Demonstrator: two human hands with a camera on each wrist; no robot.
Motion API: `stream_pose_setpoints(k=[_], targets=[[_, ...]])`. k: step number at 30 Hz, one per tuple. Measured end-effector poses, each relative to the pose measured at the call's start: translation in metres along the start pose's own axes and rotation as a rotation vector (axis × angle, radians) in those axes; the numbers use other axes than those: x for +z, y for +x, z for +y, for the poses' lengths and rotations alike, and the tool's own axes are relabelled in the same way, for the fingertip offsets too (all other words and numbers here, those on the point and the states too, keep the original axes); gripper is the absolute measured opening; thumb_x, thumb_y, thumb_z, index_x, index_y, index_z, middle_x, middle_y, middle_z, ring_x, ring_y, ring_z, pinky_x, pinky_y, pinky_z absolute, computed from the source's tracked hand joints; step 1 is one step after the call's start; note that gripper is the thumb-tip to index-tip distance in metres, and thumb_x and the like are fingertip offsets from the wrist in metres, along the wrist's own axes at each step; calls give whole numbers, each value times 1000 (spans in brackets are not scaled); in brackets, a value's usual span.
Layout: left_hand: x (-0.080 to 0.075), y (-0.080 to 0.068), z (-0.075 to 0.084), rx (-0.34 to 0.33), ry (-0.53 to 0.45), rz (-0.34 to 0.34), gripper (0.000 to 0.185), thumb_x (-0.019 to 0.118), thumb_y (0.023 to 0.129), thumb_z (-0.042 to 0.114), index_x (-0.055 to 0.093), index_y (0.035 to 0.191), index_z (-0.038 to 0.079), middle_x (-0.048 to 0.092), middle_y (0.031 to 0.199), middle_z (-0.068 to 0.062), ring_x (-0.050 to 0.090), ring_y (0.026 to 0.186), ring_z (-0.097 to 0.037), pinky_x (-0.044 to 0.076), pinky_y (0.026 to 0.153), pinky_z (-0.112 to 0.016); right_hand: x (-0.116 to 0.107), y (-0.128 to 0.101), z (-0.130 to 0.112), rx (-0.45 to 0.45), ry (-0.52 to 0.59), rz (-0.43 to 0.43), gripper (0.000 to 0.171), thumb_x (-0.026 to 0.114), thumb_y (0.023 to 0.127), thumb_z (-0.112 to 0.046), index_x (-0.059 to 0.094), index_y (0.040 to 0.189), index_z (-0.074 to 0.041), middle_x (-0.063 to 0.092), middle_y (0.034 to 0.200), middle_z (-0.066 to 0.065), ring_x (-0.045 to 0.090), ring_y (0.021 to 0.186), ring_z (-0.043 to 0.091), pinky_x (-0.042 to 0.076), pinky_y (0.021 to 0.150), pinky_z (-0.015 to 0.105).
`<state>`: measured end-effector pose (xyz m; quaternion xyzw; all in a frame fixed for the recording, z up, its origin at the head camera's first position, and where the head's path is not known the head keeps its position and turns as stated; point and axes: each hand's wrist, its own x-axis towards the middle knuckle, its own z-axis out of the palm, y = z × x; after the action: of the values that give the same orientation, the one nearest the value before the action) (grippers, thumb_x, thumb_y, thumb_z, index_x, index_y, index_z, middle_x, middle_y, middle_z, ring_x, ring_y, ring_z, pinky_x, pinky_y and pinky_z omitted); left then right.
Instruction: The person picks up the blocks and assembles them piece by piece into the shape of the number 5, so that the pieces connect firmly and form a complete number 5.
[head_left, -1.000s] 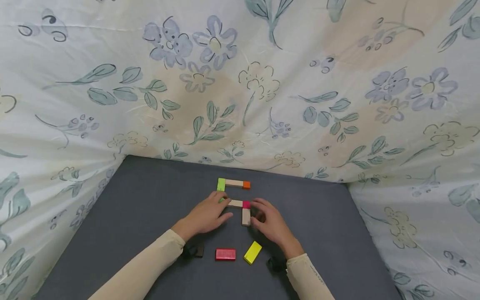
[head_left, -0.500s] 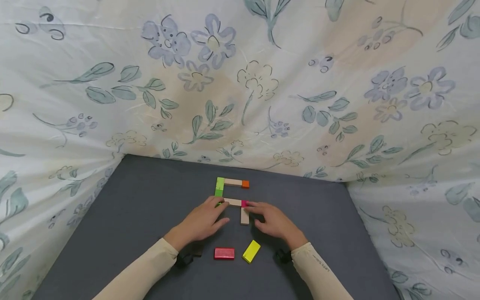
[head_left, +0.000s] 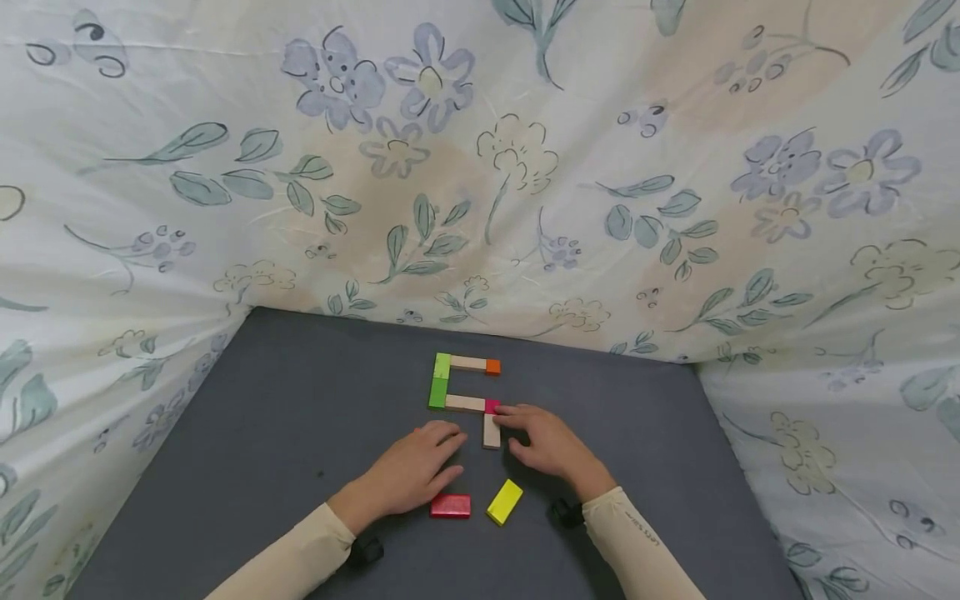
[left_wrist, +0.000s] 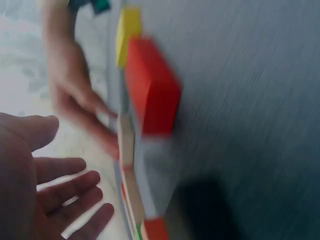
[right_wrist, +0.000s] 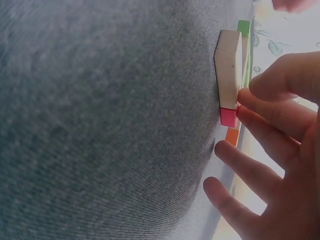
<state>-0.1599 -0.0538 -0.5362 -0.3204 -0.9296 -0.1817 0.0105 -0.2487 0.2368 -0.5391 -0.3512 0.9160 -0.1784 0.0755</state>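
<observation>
In the head view my left hand (head_left: pixel 420 468) hovers with relaxed, spread fingers just behind and left of a red block (head_left: pixel 451 507), holding nothing. My right hand (head_left: pixel 550 442) has its fingertips right at a small pink block (head_left: pixel 492 406), fingers loosely extended. Below the pink block lies a plain wooden block (head_left: pixel 491 432), and another plain wooden block (head_left: pixel 465 403) runs left from it to a green block (head_left: pixel 438 392). Above come a lime block (head_left: pixel 442 365), a third plain wooden block (head_left: pixel 468 364) and an orange block (head_left: pixel 492 367). A dark block (left_wrist: pixel 205 210) shows blurred in the left wrist view; in the head view my left hand hides it.
A yellow block (head_left: pixel 505 502) lies slanted to the right of the red one, on the dark grey tabletop (head_left: pixel 300 375). Floral cloth (head_left: pixel 525 167) rises behind and at both sides of the table.
My left hand has drawn back from the green block toward the red block, uncovering the green and now covering the dark block. My right fingertips have come onto the pink block and stay there.
</observation>
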Motion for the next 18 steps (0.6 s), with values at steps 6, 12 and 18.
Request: stream_pose_setpoints(k=[6, 12, 18], targets=[[17, -8, 26, 186, 50, -47, 48, 63, 112, 36, 64, 153, 10, 59, 151, -3, 55, 139, -18, 49, 114, -38, 2, -2, 0, -22, -4, 19, 49, 68, 102, -11, 67, 151, -15, 59, 157, 1, 51, 147, 31, 43, 118, 58], [28, -13, 48, 297, 93, -96, 53, 62, 112, 44, 59, 158, 17, 53, 159, -2, 49, 146, -17, 49, 113, -37, 2, 0, 0, -39, -36, 20, 52, 68, 100, -10, 67, 151, -15, 60, 157, 1, 48, 150, 34, 44, 116, 62], [33, -16, 60, 327, 100, -155, 63, 57, 113, 50, 51, 164, 14, 39, 171, -4, 39, 156, -18, 44, 118, -36, 0, 2, -3, 6, -44, -12, 53, 68, 100, -13, 66, 153, -17, 57, 159, -3, 45, 153, 26, 46, 116, 57]])
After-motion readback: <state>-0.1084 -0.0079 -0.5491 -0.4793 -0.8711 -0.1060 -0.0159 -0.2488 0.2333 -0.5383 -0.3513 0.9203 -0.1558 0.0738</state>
